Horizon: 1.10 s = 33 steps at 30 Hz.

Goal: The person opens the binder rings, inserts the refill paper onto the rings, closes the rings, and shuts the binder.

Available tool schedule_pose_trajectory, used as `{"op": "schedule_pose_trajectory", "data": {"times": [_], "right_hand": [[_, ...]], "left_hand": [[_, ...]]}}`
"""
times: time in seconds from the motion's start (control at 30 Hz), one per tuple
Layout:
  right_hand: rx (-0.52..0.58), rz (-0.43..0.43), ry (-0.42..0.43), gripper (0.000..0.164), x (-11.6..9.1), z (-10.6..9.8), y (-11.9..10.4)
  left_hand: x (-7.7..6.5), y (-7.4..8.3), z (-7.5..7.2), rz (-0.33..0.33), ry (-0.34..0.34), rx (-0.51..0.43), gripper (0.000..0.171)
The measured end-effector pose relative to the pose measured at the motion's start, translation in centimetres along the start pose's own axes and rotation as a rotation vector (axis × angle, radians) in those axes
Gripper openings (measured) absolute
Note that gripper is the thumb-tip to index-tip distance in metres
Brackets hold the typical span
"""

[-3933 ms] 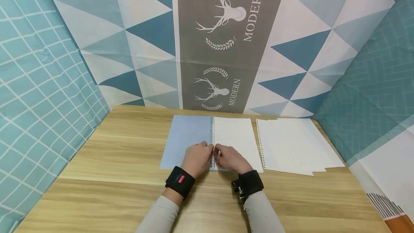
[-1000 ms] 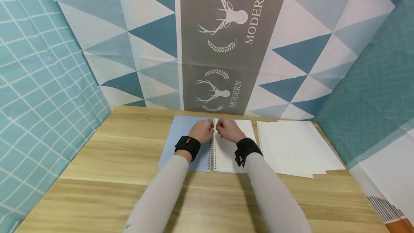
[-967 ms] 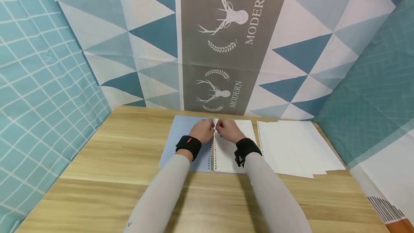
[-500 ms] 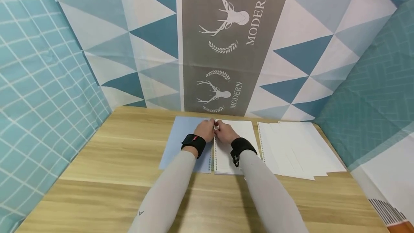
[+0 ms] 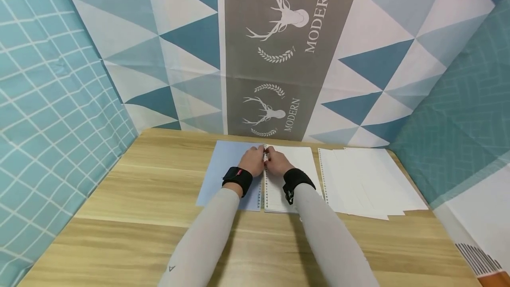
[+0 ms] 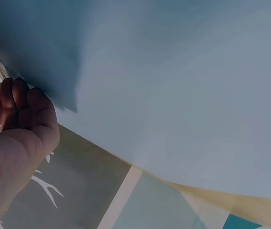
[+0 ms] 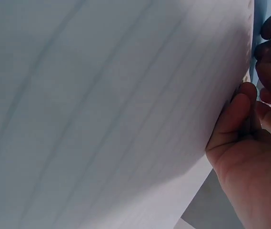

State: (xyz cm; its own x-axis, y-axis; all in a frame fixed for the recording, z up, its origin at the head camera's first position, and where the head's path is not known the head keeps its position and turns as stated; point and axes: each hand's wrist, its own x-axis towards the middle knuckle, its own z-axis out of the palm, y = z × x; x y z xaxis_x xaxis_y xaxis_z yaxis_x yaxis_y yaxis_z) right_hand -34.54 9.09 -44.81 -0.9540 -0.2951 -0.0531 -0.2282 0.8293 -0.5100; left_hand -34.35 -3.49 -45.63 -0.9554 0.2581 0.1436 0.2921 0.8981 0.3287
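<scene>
A spiral notebook lies spread on the table, its light blue cover [image 5: 226,163] to the left and its punched, lined pages [image 5: 301,160] to the right. Both hands meet near the far end of its ring binding [image 5: 265,157]. My left hand [image 5: 252,161] pinches the binding from the cover side, fingers curled. From the page side, my right hand [image 5: 277,163] grips the same spot between thumb and fingers. Below the hands, a narrow gap separates the cover's hole edge from the pages. In the right wrist view, fingertips [image 7: 242,98] press at the page edge.
Several loose punched sheets [image 5: 358,180] lie overlapped to the right of the notebook. The wooden table [image 5: 159,198] reaches a patterned cloth wall [image 5: 264,79] just behind the notebook. Tiled-print cloth [image 5: 52,101] hangs at the left edge.
Both hands have moved from the middle of the spine to its far end. The cover and pages now lie apart along the near part of the spine. The loose sheets stay put.
</scene>
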Motion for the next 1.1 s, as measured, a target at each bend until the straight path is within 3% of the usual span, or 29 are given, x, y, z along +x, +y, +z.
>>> {"op": "schedule_pose_trajectory", "data": {"times": [0.13,0.33,0.5,0.7,0.87,1.0,1.03,1.1], "right_hand": [[0.006,0.015,-0.013,0.042,0.1,-0.1,0.0],[0.035,0.072,-0.056,0.037,0.5,-0.7,-0.2],[0.035,0.085,-0.073,0.036,0.7,-1.0,-0.3],[0.054,0.123,-0.077,0.032,0.1,-0.8,-0.2],[0.085,0.116,-0.086,0.032,0.2,-1.0,-0.2],[0.08,0.132,-0.085,0.032,0.7,-1.2,-0.1],[0.073,0.137,-0.084,0.032,0.8,-1.2,0.0],[0.064,0.147,-0.089,0.033,1.0,-1.3,0.1]], "left_hand": [[0.0,-0.1,0.0,0.011,-0.014,-0.007,0.039],[0.7,-0.5,-0.7,0.013,-0.036,-0.096,0.028],[1.4,-0.7,-1.0,-0.044,-0.1,-0.129,0.026],[1.9,-0.9,0.1,-0.085,-0.147,-0.103,0.021],[2.1,-1.4,0.5,-0.071,-0.104,-0.094,0.015],[2.0,-1.4,-0.2,-0.036,-0.1,-0.119,0.012],[2.4,-1.8,0.4,-0.004,-0.079,-0.123,0.011],[2.3,-1.7,0.2,0.01,-0.089,-0.124,0.012]]}}
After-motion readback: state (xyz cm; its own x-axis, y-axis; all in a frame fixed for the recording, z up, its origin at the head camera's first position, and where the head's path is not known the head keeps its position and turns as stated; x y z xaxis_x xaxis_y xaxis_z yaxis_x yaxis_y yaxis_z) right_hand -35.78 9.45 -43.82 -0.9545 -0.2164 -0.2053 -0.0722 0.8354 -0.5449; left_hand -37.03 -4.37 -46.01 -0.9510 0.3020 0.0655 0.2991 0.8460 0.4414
